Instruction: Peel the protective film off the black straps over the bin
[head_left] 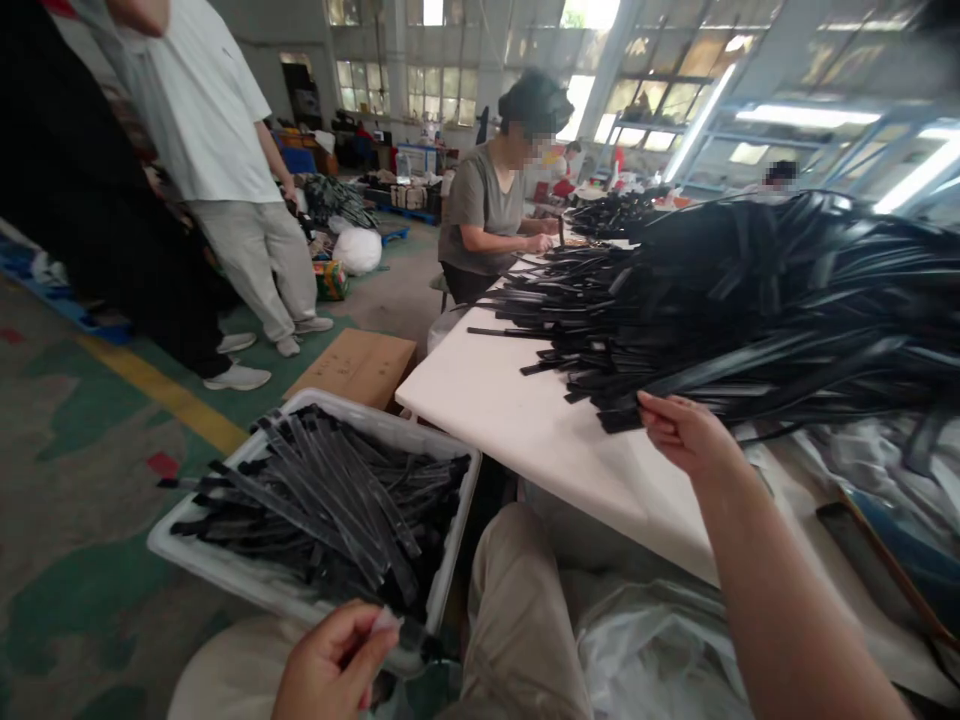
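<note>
On the right, counter [480,390] with black strips [750,300]; right hand [679,430] pinching strip ends. Near left, crate [461,510] of strips; left hand [337,655] pinching clear plastic [388,622].

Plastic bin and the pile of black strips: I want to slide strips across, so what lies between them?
Between the bin and the black strip pile lies a bare stretch of white tabletop, as the head view shows.
</note>
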